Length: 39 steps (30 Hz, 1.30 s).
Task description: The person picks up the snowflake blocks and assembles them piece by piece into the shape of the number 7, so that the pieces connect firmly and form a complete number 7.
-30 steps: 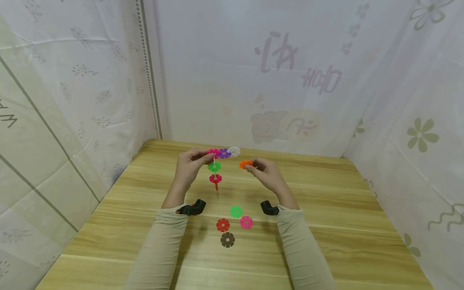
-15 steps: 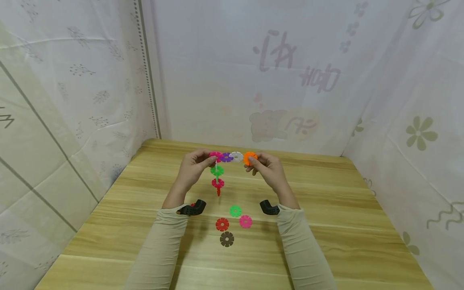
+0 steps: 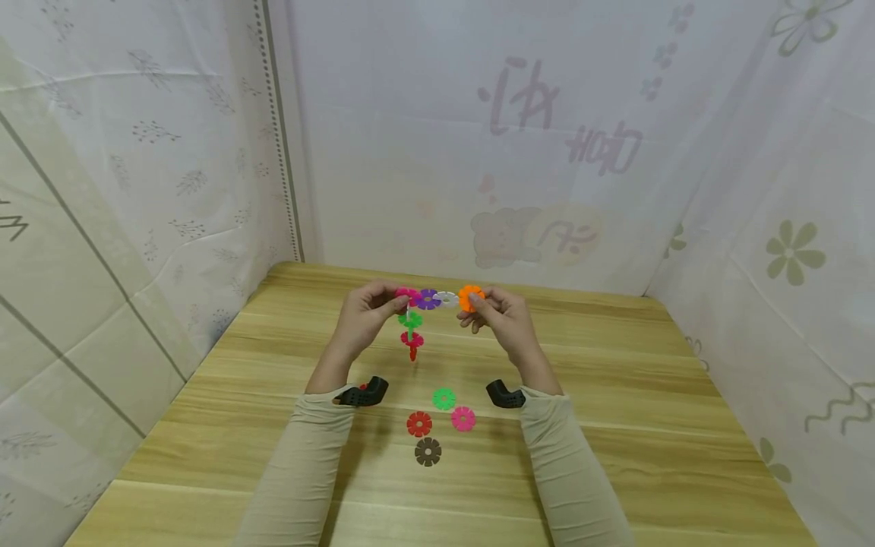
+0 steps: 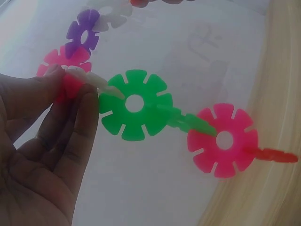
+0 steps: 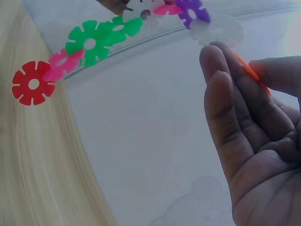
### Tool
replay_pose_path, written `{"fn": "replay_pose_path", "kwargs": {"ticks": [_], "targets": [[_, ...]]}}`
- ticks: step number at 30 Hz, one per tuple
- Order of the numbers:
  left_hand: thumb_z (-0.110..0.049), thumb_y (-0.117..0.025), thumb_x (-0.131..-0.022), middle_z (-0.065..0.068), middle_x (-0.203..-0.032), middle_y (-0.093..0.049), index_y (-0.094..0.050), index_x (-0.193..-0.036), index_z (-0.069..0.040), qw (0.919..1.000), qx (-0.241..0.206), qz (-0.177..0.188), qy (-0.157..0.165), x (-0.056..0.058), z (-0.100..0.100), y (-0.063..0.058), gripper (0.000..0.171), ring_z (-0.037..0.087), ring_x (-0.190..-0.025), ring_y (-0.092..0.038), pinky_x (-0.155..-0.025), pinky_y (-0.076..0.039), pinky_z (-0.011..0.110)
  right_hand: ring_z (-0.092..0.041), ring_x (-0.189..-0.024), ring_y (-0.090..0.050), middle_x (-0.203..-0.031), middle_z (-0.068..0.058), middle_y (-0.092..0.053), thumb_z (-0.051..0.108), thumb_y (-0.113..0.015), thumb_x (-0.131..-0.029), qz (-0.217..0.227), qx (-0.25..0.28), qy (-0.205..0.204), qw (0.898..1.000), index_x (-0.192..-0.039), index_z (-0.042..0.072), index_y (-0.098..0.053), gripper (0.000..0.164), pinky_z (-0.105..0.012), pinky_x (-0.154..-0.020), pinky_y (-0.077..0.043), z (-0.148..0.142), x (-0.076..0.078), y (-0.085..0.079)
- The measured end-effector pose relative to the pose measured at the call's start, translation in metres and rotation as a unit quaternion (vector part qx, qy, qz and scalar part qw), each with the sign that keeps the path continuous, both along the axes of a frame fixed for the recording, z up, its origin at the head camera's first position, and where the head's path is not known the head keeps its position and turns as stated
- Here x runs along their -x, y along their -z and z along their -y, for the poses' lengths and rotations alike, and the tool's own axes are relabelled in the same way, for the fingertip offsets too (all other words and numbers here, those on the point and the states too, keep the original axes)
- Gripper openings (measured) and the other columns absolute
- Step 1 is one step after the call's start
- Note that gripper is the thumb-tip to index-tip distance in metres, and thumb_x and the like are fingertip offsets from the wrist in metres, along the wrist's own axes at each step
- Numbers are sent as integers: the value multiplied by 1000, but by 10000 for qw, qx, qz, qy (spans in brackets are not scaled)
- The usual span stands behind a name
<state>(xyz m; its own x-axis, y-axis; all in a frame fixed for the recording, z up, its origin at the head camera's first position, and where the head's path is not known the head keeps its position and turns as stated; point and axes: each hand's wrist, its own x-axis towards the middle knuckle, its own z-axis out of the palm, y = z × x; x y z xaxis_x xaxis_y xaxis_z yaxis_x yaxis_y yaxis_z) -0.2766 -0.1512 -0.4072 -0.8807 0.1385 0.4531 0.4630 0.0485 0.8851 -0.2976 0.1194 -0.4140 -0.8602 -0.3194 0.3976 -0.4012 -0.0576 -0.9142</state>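
Observation:
My left hand [image 3: 364,317] pinches a pink snowflake disc [image 4: 74,87] in a chain of slotted plastic discs held above the table. From that disc, one branch runs right through a purple disc [image 3: 428,298] to a white disc [image 3: 446,298] at its end. Another branch hangs down past a green disc [image 4: 136,117] and a second pink disc [image 4: 222,157] to a red disc [image 5: 33,94]. Between thumb and fingers, my right hand [image 3: 511,323] pinches an orange snowflake disc [image 3: 471,299], level with the white disc and close to its right side.
Loose on the wooden table [image 3: 615,471] lie a green disc [image 3: 444,399], a pink disc [image 3: 463,429], a red disc [image 3: 420,434] and a brown disc [image 3: 428,462]. Another red piece [image 3: 370,403] is partly hidden by the left wrist mount [image 3: 364,393]. Printed cloth walls surround the table.
My right hand has raised the orange disc level with the white one and turned its face toward the head camera. The chain has shifted slightly right, and its white end disc now tilts flatter.

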Motion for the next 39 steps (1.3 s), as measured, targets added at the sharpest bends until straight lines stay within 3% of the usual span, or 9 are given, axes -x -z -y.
{"fn": "replay_pose_path", "kwargs": {"ticks": [8,13,16,19,25,31,35,39], "targets": [[-9,-70,-95,19,-95,-71,-72,-104,3,9985,67,81,-530,-1,0,-1,15,15,-80,-69,-80,-58,27,-35,-74,-72,-85,-16,-75,25,-62,-102,266,317,55,9991,-102,-3,-64,28,-36,-58,-57,3,-2,-2],[-4,-69,-95,24,-97,-70,-72,-105,5,9990,-15,9,-444,-2,0,-1,14,18,-81,-69,-81,-59,33,-31,-73,-73,-84,-16,-75,25,-62,-102,257,355,-23,9990,-101,-3,-64,27,-34,-57,-57,5,-4,-3],[-6,-70,-94,22,-94,-70,-73,-103,4,9992,0,-9,-399,-3,-2,-3,14,18,-80,-70,-82,-59,39,-30,-73,-73,-85,-16,-75,27,-63,-102,307,337,-48,9989,-100,-2,-64,28,-33,-57,-57,7,-4,-3],[-8,-71,-94,18,-92,-71,-73,-101,2,9992,112,-53,-393,-2,-3,-3,12,20,-80,-70,-80,-59,37,-28,-73,-73,-85,-16,-75,26,-62,-102,409,337,-37,9986,-99,-1,-64,27,-33,-57,-57,9,-5,-2],[-9,-67,-97,13,-97,-69,-72,-108,-1,9961,562,-525,-427,-2,-6,-2,15,24,-81,-68,-75,-59,35,-28,-75,-73,-85,-16,-74,25,-62,-102,658,444,-58,9968,-97,-2,-62,27,-30,-58,-57,13,-6,-1],[-16,-71,-96,7,-105,-62,-75,-109,-11,9836,1162,-1198,-682,1,-19,0,15,19,-86,-58,-68,-53,29,-31,-76,-73,-87,-17,-75,27,-62,-102,731,431,-50,9964,-97,-2,-61,29,-35,-60,-58,17,-8,-2],[-19,-75,-93,5,-104,-62,-78,-102,-14,9858,1073,-988,-830,0,-25,-1,11,20,-89,-54,-61,-45,31,-35,-78,-73,-87,-19,-75,27,-62,-102,621,321,-62,9975,-98,-3,-61,30,-43,-62,-59,20,-11,-3],[-23,-77,-91,1,-106,-61,-79,-98,-17,9873,1029,-714,-977,-3,-26,-5,9,19,-96,-56,-77,-49,42,-38,-79,-73,-88,-19,-75,28,-62,-102,601,292,-146,9977,-100,-3,-62,31,-41,-62,-59,23,-13,-3]]}}
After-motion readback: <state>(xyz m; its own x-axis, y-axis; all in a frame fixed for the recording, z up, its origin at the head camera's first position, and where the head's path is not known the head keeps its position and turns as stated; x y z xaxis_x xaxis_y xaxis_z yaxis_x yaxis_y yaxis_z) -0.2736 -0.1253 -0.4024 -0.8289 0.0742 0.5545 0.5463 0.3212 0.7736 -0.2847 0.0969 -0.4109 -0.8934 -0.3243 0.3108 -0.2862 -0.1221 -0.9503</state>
